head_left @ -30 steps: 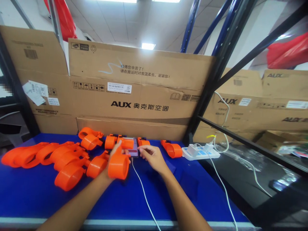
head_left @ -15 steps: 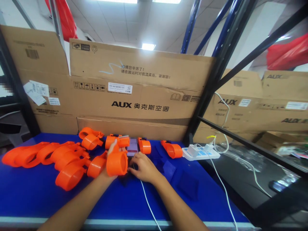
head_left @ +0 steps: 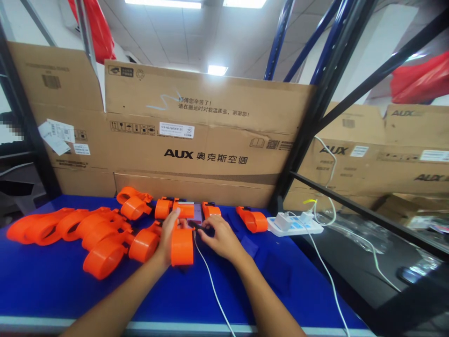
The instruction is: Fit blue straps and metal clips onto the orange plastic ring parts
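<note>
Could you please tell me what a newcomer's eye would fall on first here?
Probably the bright orange, plastic-looking rings crowded on the left of the smooth blue tabletop. Behind them, a broad brown cardboard panel printed "AUX" spans the back. Near the centre, the left hand holds another orange ring, with the right hand close beside it.

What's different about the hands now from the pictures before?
The right hand moved down toward the orange tape dispenser, then up slightly, and now seems to pinch a thin black piece. The left hand turned the dispenser, so its opening shows less. The white power strip and other orange dispensers stayed put.
</note>
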A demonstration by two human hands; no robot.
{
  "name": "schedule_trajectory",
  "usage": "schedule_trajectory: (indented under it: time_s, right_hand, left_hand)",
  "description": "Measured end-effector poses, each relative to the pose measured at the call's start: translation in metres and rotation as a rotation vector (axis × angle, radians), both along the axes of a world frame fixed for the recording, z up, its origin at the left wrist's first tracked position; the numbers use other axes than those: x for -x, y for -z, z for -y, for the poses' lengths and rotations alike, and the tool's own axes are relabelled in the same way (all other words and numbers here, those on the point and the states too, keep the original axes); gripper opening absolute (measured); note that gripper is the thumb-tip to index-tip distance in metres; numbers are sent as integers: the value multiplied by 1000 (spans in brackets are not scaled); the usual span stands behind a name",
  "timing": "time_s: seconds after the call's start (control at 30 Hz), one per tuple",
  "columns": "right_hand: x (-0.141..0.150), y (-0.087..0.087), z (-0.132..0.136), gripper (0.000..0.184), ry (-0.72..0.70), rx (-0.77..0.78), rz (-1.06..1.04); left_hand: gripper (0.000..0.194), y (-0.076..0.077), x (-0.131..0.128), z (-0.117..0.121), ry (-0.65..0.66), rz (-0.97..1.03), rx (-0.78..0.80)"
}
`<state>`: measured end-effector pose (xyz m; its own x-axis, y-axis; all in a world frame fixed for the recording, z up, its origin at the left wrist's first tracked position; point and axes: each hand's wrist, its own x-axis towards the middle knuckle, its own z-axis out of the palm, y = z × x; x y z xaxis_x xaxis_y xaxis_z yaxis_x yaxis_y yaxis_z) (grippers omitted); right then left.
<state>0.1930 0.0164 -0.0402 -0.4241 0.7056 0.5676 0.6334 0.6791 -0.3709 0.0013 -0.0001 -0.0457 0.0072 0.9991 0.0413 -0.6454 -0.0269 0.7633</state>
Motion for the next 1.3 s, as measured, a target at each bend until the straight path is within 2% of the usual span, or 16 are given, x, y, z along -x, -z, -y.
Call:
schedule_trajectory:
  time_s: [0.1,0.2,0.27,0.4,0.53,0.77,1.0,1.3]
  right_hand:
    - [-5,-4,-2,12,129,-60,-144]
    - [-5,-6,0,17,212,-118,-304]
    - [-4,-8,1,20,193,-145,-342]
    - [-1,-11,5,17,81,-152,-263]
    - [-1,-11,6,18,60,-153,-255]
    - [-2,-13,7,21,60,-143,-257]
    - [0,-12,8,24,60,-137,-265]
    - [0,-11,8,25,66,-122,-272]
  left_hand:
    - [51,3,-5,-2,-106,-41,-6]
    - [49,7,-9,-3,-137,-117,-41]
    - [46,10,-11,-3,-119,-165,-77]
    - [41,12,-13,1,-71,-291,-167]
    - [40,15,-14,1,-30,-365,-195]
    - [41,17,-14,-2,-5,-331,-151]
    - [44,12,-15,1,18,-260,-81]
    - [43,12,-15,2,17,-260,-89]
